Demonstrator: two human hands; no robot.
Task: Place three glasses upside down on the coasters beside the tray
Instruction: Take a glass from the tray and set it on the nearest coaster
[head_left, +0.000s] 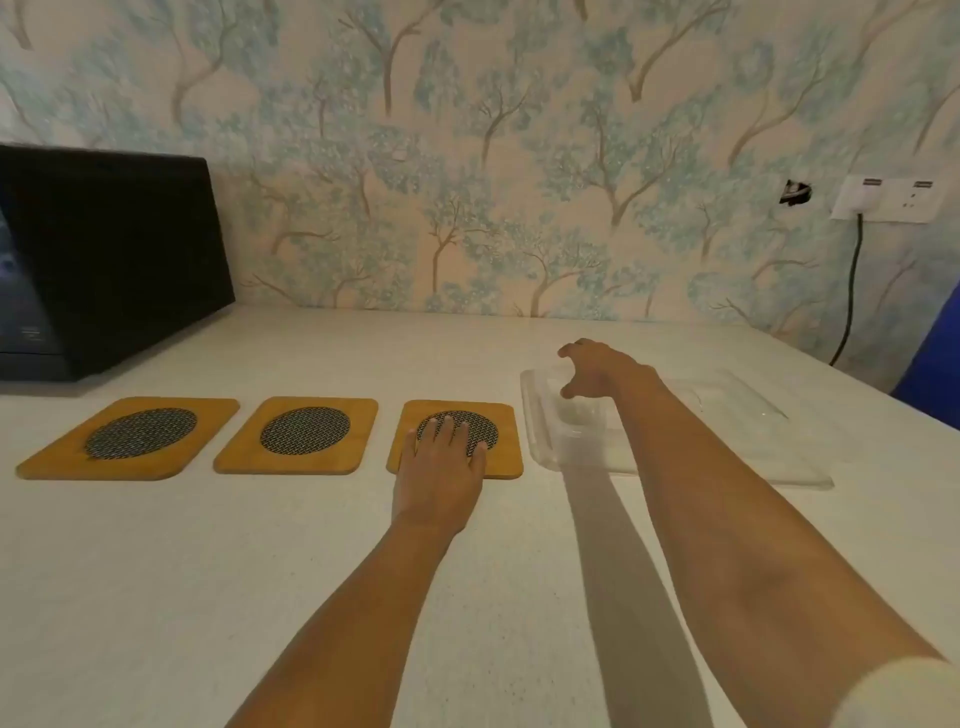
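Three wooden coasters with dark mesh discs lie in a row on the pale counter: the left coaster (130, 439), the middle coaster (298, 434) and the right coaster (506, 447). My left hand (444, 462) lies flat on the right coaster, fingers spread over its mesh. To its right sits a clear plastic tray (727, 441). My right hand (597, 371) hovers over the tray's near-left part with its fingers apart and nothing in it. I see no glasses in this view.
A black appliance (104, 260) stands at the back left of the counter. A wall socket (888, 200) with a black cable (849, 296) is at the back right. Something blue (935, 364) stands at the right edge.
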